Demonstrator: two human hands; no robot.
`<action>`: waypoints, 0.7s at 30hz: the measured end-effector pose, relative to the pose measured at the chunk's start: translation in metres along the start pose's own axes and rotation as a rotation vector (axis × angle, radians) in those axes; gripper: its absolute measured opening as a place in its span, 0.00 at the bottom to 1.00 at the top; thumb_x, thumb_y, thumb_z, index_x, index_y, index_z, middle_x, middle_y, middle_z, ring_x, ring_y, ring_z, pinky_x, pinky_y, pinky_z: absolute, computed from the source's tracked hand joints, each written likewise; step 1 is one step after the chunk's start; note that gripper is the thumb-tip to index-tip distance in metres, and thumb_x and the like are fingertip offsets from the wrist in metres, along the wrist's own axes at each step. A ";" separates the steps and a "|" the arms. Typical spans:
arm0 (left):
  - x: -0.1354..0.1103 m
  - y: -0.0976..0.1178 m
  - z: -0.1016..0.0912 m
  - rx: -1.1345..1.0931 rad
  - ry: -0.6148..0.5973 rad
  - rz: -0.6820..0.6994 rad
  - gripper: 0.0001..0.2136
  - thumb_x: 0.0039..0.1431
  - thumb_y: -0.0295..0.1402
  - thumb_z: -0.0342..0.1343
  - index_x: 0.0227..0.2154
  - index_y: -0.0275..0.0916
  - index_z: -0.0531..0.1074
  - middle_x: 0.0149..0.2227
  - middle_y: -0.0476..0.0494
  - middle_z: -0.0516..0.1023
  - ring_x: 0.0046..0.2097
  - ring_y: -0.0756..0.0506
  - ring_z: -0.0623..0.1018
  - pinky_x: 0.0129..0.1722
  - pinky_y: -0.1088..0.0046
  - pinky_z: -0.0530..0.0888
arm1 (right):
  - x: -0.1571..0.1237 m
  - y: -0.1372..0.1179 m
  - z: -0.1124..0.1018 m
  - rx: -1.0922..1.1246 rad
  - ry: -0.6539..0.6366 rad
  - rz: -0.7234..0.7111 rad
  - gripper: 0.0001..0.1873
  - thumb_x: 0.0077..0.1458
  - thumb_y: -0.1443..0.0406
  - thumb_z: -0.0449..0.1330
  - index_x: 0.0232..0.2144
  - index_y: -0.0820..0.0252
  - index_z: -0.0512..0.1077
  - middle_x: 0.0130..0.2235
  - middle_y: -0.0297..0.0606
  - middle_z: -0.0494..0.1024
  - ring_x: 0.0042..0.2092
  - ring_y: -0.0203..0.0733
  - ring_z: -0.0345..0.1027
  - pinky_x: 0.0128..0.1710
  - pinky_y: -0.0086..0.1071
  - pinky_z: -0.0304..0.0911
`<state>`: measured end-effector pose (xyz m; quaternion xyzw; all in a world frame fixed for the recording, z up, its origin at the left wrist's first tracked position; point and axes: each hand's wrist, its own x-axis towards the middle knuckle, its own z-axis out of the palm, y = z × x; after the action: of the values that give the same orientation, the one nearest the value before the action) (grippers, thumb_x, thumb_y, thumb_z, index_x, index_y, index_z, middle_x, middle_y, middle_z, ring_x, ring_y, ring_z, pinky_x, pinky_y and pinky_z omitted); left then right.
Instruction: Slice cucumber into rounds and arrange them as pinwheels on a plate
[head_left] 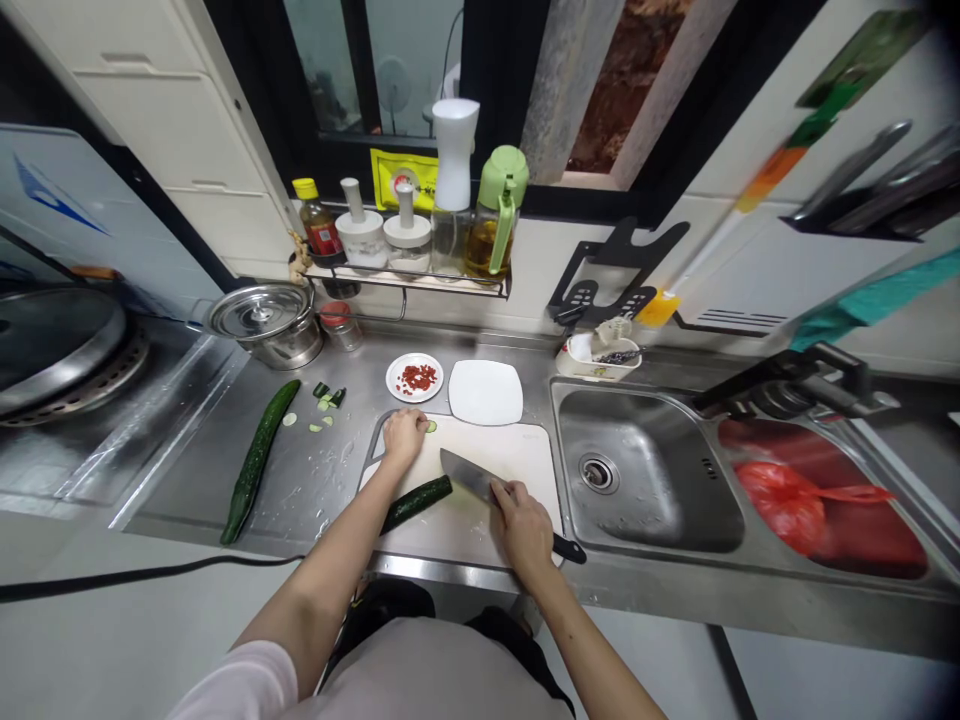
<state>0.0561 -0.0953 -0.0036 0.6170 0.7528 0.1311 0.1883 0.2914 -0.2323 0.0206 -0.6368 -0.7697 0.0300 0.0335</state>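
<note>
My left hand is at the upper left of the white cutting board, its fingers closed on a small cucumber slice that shows at the fingertips. In my right hand is a kitchen knife, its blade lying low over the board and pointing up and left. A cut length of cucumber rests on the board between my forearms, its left end hidden by my left arm. A whole cucumber lies on the steel counter to the left, beside several cucumber scraps.
Behind the board stand a plate of chopped red pieces and a white square plate. To the right is a sink, with a red bag in the second basin. A lidded pot stands at the back left, below a condiment shelf.
</note>
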 end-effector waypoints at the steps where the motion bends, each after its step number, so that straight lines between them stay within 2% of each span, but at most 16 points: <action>1: -0.001 -0.001 0.000 -0.012 0.009 -0.001 0.10 0.59 0.37 0.54 0.37 0.43 0.79 0.43 0.40 0.78 0.48 0.39 0.74 0.49 0.63 0.66 | 0.001 0.000 0.000 0.002 -0.001 0.005 0.22 0.61 0.67 0.54 0.56 0.50 0.70 0.46 0.41 0.72 0.35 0.36 0.66 0.38 0.31 0.55; 7: -0.013 -0.009 -0.010 -0.187 0.120 -0.058 0.10 0.60 0.35 0.52 0.39 0.43 0.78 0.43 0.42 0.78 0.47 0.42 0.74 0.48 0.66 0.67 | 0.004 -0.001 0.002 -0.002 -0.020 0.017 0.21 0.61 0.67 0.53 0.56 0.49 0.70 0.46 0.41 0.72 0.35 0.37 0.66 0.36 0.31 0.55; 13: -0.055 -0.015 -0.023 -0.388 0.164 0.019 0.12 0.60 0.38 0.52 0.40 0.42 0.77 0.40 0.44 0.78 0.35 0.47 0.74 0.42 0.68 0.71 | 0.003 -0.002 0.003 0.012 -0.018 0.021 0.20 0.62 0.66 0.52 0.55 0.50 0.70 0.46 0.41 0.72 0.35 0.37 0.67 0.36 0.31 0.54; 16: -0.083 -0.018 -0.024 -0.390 0.167 0.073 0.12 0.61 0.39 0.52 0.39 0.41 0.77 0.40 0.43 0.78 0.36 0.46 0.74 0.42 0.67 0.72 | 0.002 -0.002 0.002 0.028 -0.044 0.033 0.20 0.61 0.67 0.53 0.54 0.51 0.70 0.45 0.40 0.72 0.35 0.36 0.67 0.36 0.31 0.54; 21: -0.121 -0.024 -0.018 -0.239 0.129 0.247 0.12 0.64 0.39 0.49 0.39 0.42 0.77 0.40 0.42 0.77 0.44 0.44 0.74 0.47 0.65 0.70 | 0.004 -0.005 -0.006 0.128 -0.118 0.110 0.18 0.63 0.67 0.50 0.53 0.55 0.69 0.45 0.39 0.72 0.34 0.36 0.67 0.34 0.30 0.53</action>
<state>0.0473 -0.2179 0.0171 0.6681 0.6610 0.2810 0.1944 0.2864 -0.2289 0.0270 -0.6717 -0.7309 0.1183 0.0270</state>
